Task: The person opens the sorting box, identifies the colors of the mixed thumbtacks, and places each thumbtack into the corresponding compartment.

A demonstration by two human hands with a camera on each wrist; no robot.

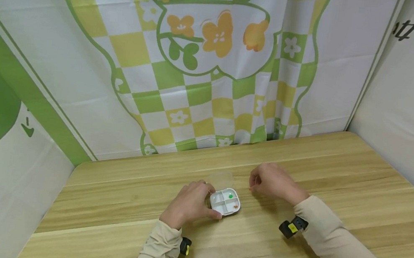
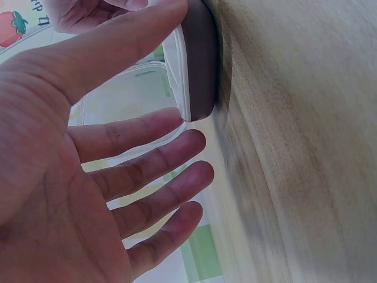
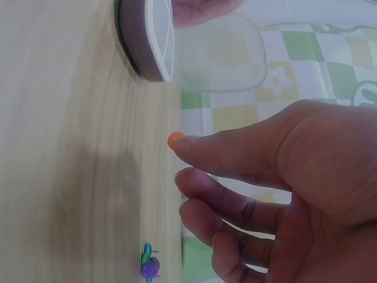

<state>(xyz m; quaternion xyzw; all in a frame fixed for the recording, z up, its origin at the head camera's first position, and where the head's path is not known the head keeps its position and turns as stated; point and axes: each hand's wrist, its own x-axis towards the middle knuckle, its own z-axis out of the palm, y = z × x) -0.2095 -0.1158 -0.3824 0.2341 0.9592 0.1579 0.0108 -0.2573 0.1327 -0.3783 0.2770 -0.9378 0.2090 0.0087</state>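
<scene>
A small white-topped box (image 1: 225,201) with four... compartments lies uncovered on the table, its clear lid (image 1: 221,178) swung back behind it. One compartment holds a green thumbtack (image 1: 230,196), another an orange one (image 1: 235,206). My left hand (image 1: 192,203) grips the box between thumb and index finger; its other fingers stretch out loosely in the left wrist view. To the right of the box, my right hand (image 1: 274,181) pinches an orange thumbtack (image 3: 175,140) between thumb and index finger, apart from the box.
Several thumbtacks, purple (image 3: 150,269) and teal (image 3: 148,247) among them, lie on the wooden table (image 1: 114,220) beyond my right hand in the right wrist view. A printed cloth (image 1: 210,95) hangs along the table's back edge.
</scene>
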